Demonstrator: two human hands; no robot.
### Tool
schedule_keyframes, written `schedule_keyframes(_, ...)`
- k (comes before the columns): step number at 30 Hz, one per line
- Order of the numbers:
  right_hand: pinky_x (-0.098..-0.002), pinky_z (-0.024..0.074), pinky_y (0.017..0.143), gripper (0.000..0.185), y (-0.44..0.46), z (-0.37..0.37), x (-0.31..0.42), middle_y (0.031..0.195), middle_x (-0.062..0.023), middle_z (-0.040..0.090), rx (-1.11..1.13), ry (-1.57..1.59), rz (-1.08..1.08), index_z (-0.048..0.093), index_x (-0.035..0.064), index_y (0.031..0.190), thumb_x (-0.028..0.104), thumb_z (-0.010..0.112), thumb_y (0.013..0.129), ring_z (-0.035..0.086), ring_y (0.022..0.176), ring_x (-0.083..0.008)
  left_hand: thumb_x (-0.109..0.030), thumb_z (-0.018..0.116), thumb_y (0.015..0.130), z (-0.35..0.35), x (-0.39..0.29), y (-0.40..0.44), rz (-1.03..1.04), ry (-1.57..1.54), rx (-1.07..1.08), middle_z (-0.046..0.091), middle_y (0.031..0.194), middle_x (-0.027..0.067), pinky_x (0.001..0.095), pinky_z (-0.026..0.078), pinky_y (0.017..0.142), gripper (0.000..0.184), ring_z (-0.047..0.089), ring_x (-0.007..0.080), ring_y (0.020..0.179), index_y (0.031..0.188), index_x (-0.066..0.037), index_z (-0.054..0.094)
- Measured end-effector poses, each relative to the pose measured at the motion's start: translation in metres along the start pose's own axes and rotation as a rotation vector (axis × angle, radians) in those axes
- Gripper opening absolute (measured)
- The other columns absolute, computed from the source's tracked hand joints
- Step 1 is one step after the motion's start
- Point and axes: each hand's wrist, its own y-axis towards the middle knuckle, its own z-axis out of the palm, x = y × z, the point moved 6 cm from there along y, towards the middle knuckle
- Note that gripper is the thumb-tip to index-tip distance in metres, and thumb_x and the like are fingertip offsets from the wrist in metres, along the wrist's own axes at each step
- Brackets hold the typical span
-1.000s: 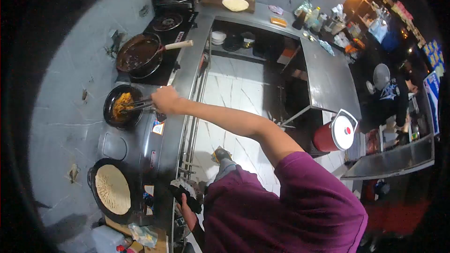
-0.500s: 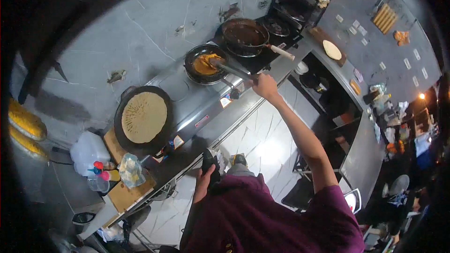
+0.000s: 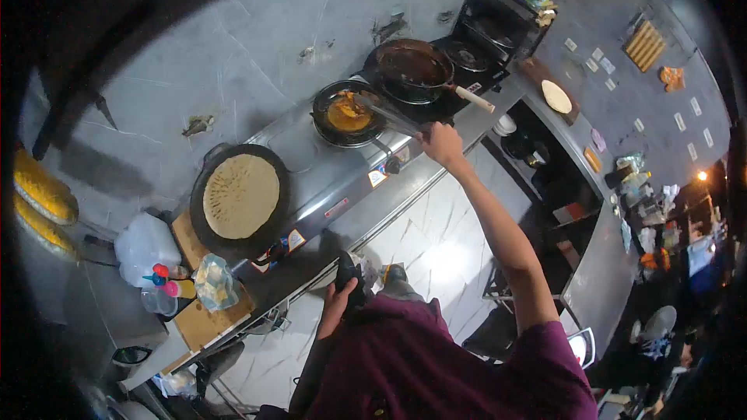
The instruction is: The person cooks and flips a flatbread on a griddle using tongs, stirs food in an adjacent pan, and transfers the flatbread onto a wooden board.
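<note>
My right hand (image 3: 442, 144) is closed round metal tongs (image 3: 397, 118). Their far end dips into orange-brown food (image 3: 348, 113) in a small black frying pan (image 3: 319, 126) on the stove. Down by my body, the fingers of my left hand (image 3: 336, 305) curl against a dark object (image 3: 348, 271) that I cannot make out. To the left, a pale round flatbread (image 3: 241, 196), dimpled on one side, lies on a black griddle (image 3: 200, 222).
Behind the small pan is a larger dark pan (image 3: 412, 70) with a pale handle. Squeeze bottles (image 3: 180, 288) and a plastic bag (image 3: 215, 281) stand at the left counter end. Another pale dough round (image 3: 555, 97) lies on a wooden board (image 3: 537, 71) at right.
The tongs' tip has shifted within the small pan, and the orange food looks lower and more spread out. The whole view has tilted slightly. My left hand stays by the dark object.
</note>
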Motion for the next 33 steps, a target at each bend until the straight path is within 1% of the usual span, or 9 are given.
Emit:
schedule_keyframes(7,-0.0468,0.0539,0.073,0.031,0.024,0.019,0.008,0.084,-0.0201,0.067,-0.024,-0.019,-0.09,0.069,0.0077,0.091,0.035,0.067,0.077,0.066,0.081,-0.0383,-0.044,0.069,0.081,-0.006,0.01,0.01,0.04,0.098,-0.04,0.052,0.126,0.0153,0.0369,0.041,0.096,0.072,0.053,0.0281,0.112,0.135,-0.004,0.042)
schedule_keyframes(9,-0.046,0.0533,0.075,0.03,0.033,0.025,0.006,0.089,-0.0167,0.067,0.02,-0.12,-0.062,0.07,0.0139,0.099,0.034,0.067,0.077,0.065,0.086,-0.0351,-0.043,0.07,0.08,-0.003,0.02,0.014,0.028,-0.068,0.014,0.054,0.123,0.0141,0.0361,0.042,0.094,0.071,0.054,0.0264,0.11,0.134,-0.004,0.043)
schedule_keyframes(12,-0.0462,0.053,0.077,0.032,0.04,0.022,0.013,0.096,-0.0161,0.067,0.074,-0.174,-0.055,0.069,0.0149,0.101,0.035,0.067,0.077,0.065,0.09,-0.0345,-0.041,0.071,0.08,-0.011,0.058,0.042,0.193,-0.087,0.037,0.058,0.118,0.0119,0.0348,0.044,0.09,0.066,0.056,0.0237,0.105,0.129,-0.004,0.048)
schedule_keyframes(14,-0.0461,0.0528,0.077,0.032,0.043,0.02,0.016,0.093,-0.0158,0.068,0.049,-0.172,-0.074,0.069,0.0128,0.099,0.035,0.067,0.076,0.065,0.088,-0.035,-0.04,0.073,0.079,-0.011,0.056,0.037,0.182,-0.117,0.038,0.06,0.115,0.0108,0.0338,0.045,0.088,0.062,0.058,0.0226,0.103,0.125,-0.004,0.052)
schedule_keyframes(16,-0.0462,0.0529,0.076,0.034,0.045,0.014,0.01,0.09,-0.0169,0.068,-0.003,-0.136,-0.087,0.069,0.0099,0.096,0.037,0.068,0.076,0.065,0.085,-0.036,-0.039,0.074,0.078,0.0,0.009,-0.005,-0.011,-0.249,0.042,0.062,0.111,0.0102,0.0328,0.046,0.086,0.058,0.059,0.0224,0.1,0.12,-0.004,0.056)
schedule_keyframes(25,-0.0444,0.0514,0.07,0.029,-0.001,-0.024,-0.02,0.08,-0.0177,0.067,-0.115,0.224,-0.145,0.07,0.005,0.093,0.031,0.066,0.081,0.066,0.079,-0.0357,-0.056,0.069,0.075,-0.038,0.041,0.011,0.002,0.116,-0.195,0.062,0.11,0.0119,0.0345,0.045,0.085,0.067,0.058,0.0248,0.102,0.116,-0.002,0.059)
schedule_keyframes(30,-0.0436,0.0503,0.068,0.024,-0.036,-0.01,-0.023,0.08,-0.0188,0.067,-0.154,0.225,-0.021,0.071,0.0085,0.096,0.026,0.065,0.08,0.065,0.073,-0.0347,-0.038,0.071,0.079,-0.029,0.008,0.007,0.207,-0.034,-0.069,0.056,0.12,0.0142,0.0361,0.045,0.088,0.068,0.057,0.0274,0.104,0.128,0.003,0.046)
schedule_keyframes(31,-0.0458,0.05,0.068,0.023,-0.036,-0.001,-0.025,0.078,-0.0189,0.066,-0.151,0.232,-0.018,0.071,0.0087,0.095,0.025,0.064,0.08,0.064,0.073,-0.0364,-0.038,0.071,0.08,-0.015,-0.007,-0.01,0.038,-0.209,-0.061,0.054,0.124,0.0153,0.0365,0.042,0.092,0.072,0.054,0.0275,0.11,0.132,0.003,0.042)
schedule_keyframes(33,-0.0485,0.0494,0.069,0.027,-0.039,0.007,-0.02,0.079,-0.0195,0.066,-0.02,0.237,0.067,0.069,0.0084,0.099,0.026,0.064,0.08,0.064,0.077,-0.0366,-0.041,0.072,0.078,-0.025,0.005,-0.003,-0.111,0.051,-0.273,0.045,0.134,0.0167,0.0368,0.036,0.099,0.083,0.046,0.0275,0.119,0.137,0.003,0.034)
